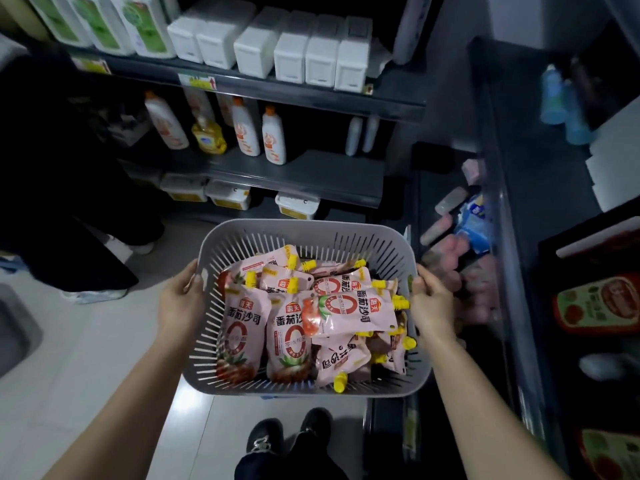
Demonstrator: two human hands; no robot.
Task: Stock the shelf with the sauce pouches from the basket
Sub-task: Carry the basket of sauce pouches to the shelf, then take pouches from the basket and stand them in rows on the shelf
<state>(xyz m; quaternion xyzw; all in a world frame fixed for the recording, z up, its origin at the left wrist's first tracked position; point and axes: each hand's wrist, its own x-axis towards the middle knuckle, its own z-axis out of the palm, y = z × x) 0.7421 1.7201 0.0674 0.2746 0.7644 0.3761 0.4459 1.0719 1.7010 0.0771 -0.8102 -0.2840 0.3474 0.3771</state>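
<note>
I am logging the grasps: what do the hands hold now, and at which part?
Both hold the grey basket of sauce pouches by its rim: the left hand grips the left side, the right hand the right side.

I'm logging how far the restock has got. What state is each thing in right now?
basket: held up at both sides, filled with pouches.
sauce pouches: heaped in the basket, yellow caps on.
left hand: grips the basket's left rim.
right hand: grips the basket's right rim.
orange-capped bottles: upright, caps on.
white boxes: upright in a row.
</note>
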